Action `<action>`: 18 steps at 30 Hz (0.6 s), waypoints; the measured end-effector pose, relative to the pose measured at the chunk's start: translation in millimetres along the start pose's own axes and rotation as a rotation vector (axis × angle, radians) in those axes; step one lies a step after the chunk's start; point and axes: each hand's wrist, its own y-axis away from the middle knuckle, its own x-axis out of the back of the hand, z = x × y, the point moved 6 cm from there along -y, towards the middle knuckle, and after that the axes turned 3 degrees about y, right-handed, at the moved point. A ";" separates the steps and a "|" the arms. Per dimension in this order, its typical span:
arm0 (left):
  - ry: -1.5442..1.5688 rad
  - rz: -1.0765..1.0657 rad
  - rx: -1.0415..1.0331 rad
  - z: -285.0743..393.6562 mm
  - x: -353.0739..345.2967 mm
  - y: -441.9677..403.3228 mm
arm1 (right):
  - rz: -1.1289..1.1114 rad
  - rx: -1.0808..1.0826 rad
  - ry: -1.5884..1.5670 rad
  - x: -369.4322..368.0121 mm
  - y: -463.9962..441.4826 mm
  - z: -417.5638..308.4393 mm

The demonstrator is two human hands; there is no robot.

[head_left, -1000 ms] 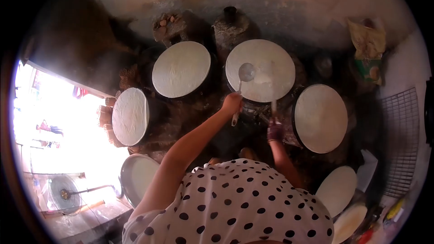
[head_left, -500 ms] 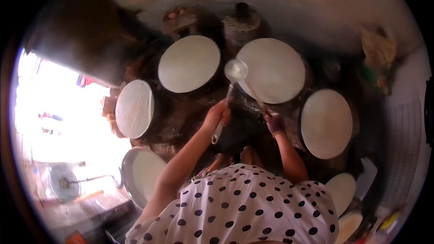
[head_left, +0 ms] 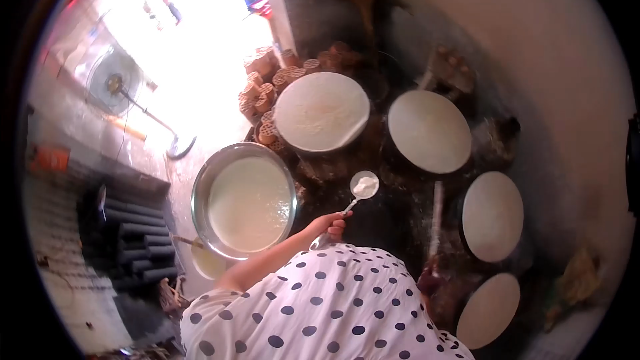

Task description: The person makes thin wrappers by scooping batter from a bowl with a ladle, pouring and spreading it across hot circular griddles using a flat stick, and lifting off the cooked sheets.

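My left hand (head_left: 329, 225) is closed around the handle of a metal ladle (head_left: 365, 185). Some white material shows in the ladle's bowl. Low at the right, my right hand (head_left: 430, 277), dark and partly in shadow, grips a long flat pale stick (head_left: 437, 221) that points away from me. Left of the ladle stands a wide metal basin (head_left: 202, 193) holding whitish liquid. Beyond the ladle is a round white-topped steamer (head_left: 321, 112). Further white round tops follow in an arc: one at the back right (head_left: 430, 131), with others down the right side.
Spent honeycomb briquettes (head_left: 259, 93) are heaped by the back steamer. Black cylinders (head_left: 148, 250) are stacked at the left. A standing fan (head_left: 115, 83) is near the bright doorway. A small container of pale liquid (head_left: 210, 261) sits beside the basin. A crumpled bag (head_left: 579, 279) is at the far right.
My view has turned left, bringing the basin and briquettes further in. The ladle and stick, close together before, are now apart. Both hands keep hold of their tools.
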 end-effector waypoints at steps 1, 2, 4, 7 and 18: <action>0.106 -0.047 -0.045 17.7 17.5 22.0 | 0.231 0.217 -0.196 -8.9 19.6 -37.7; 0.271 -0.182 -0.046 35.0 27.1 40.6 | 0.455 0.433 -0.401 -15.7 37.0 -71.5; 0.551 -0.385 -0.123 68.1 40.4 78.0 | 0.263 0.404 -0.258 -51.7 32.5 -126.6; 0.017 -0.134 -0.567 106.4 50.5 148.0 | -0.058 0.331 -0.286 -90.3 15.3 -244.1; -0.069 0.529 -1.007 119.7 105.2 292.2 | 0.043 1.834 0.237 -129.5 40.4 -590.5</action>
